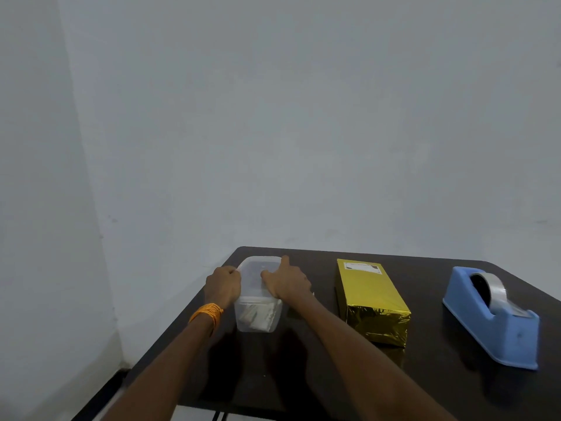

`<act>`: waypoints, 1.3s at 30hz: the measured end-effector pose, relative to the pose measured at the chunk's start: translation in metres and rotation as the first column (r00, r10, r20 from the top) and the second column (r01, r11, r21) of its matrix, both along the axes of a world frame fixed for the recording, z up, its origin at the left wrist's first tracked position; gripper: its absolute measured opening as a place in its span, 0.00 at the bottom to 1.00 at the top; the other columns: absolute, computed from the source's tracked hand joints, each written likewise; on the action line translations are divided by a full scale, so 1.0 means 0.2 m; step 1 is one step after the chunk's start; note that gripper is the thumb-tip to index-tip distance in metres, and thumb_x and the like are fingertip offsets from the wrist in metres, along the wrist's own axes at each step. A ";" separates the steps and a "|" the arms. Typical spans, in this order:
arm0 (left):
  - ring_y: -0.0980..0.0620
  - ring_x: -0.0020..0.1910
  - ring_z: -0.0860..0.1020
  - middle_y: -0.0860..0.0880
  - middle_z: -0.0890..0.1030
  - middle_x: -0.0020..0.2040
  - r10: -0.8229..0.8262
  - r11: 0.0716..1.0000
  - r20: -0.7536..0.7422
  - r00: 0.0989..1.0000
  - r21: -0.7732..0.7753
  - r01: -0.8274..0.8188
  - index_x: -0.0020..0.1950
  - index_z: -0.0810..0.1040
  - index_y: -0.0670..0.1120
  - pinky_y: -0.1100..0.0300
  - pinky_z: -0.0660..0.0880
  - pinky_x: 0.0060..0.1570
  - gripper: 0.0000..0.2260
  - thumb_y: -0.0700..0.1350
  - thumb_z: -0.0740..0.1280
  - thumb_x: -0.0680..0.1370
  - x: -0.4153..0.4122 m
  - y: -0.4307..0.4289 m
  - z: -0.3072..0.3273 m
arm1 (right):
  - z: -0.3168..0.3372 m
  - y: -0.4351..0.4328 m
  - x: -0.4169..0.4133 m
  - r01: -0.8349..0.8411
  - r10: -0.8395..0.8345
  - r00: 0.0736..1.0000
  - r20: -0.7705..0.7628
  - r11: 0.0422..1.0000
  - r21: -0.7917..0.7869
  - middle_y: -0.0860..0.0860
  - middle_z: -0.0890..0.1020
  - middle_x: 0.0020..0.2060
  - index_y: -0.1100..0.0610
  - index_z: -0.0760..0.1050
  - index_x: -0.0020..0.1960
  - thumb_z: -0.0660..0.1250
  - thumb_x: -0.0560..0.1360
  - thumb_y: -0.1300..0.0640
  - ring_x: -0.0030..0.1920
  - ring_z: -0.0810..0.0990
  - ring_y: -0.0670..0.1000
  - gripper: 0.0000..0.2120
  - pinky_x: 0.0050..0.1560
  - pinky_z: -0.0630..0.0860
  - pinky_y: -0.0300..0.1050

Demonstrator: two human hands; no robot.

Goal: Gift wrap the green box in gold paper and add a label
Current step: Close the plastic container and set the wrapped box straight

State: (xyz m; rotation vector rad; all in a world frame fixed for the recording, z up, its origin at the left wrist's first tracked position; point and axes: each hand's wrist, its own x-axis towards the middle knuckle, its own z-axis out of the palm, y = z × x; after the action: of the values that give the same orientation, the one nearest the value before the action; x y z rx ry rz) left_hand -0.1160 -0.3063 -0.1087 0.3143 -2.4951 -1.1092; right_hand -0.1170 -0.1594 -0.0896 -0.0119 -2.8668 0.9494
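Closure of the clear container (258,317) appears under way: left hand (223,285) fingers curl round its left rim to brace it; right hand (287,284) lies on the lid (253,268), index finger straight, pressing down. Gold-wrapped box (372,302), label (362,266) attached, stands near the right fingers' outer side, tape dispenser (491,323) beyond.

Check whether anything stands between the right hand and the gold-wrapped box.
Nothing visible does. The right hand rests on the clear plastic container; the gold-wrapped box lies to its right, with only dark table between. The blue tape dispenser sits beyond the box.
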 end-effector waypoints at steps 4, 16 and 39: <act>0.44 0.45 0.75 0.47 0.79 0.41 0.001 0.996 0.004 1.000 0.084 -0.002 0.44 0.79 0.44 0.56 0.68 0.45 0.13 0.46 0.58 0.81 0.01 0.01 0.00 | 0.00 0.00 0.04 0.056 -0.061 0.997 -0.055 0.995 -0.085 0.57 0.77 0.63 0.55 0.61 0.72 0.61 0.78 0.42 0.62 0.77 0.60 0.28 0.58 0.73 0.54; 0.48 0.52 0.83 0.48 0.85 0.51 -0.353 0.726 -0.173 0.920 0.570 0.386 0.56 0.82 0.48 0.52 0.80 0.52 0.16 0.56 0.60 0.82 0.17 -0.08 -0.06 | -0.12 0.00 0.05 -0.019 0.010 1.000 -0.023 0.899 -0.438 0.54 0.75 0.63 0.56 0.68 0.69 0.63 0.70 0.31 0.60 0.77 0.55 0.38 0.58 0.76 0.52; 0.55 0.55 0.82 0.53 0.84 0.56 -0.408 0.872 -0.146 0.901 0.230 0.432 0.63 0.78 0.46 0.56 0.78 0.57 0.24 0.45 0.78 0.68 -0.28 -0.30 -0.21 | -0.21 -0.10 -0.25 -0.273 0.190 0.956 -0.223 0.854 -0.444 0.43 0.80 0.40 0.51 0.77 0.49 0.80 0.65 0.61 0.45 0.81 0.45 0.17 0.36 0.73 0.26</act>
State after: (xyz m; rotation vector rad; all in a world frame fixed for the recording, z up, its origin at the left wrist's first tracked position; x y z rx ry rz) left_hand -0.1714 -0.3666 -0.1512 -0.2274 -2.3963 -1.5850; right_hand -0.1674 -0.1792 -0.1312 0.3631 -2.4463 1.5898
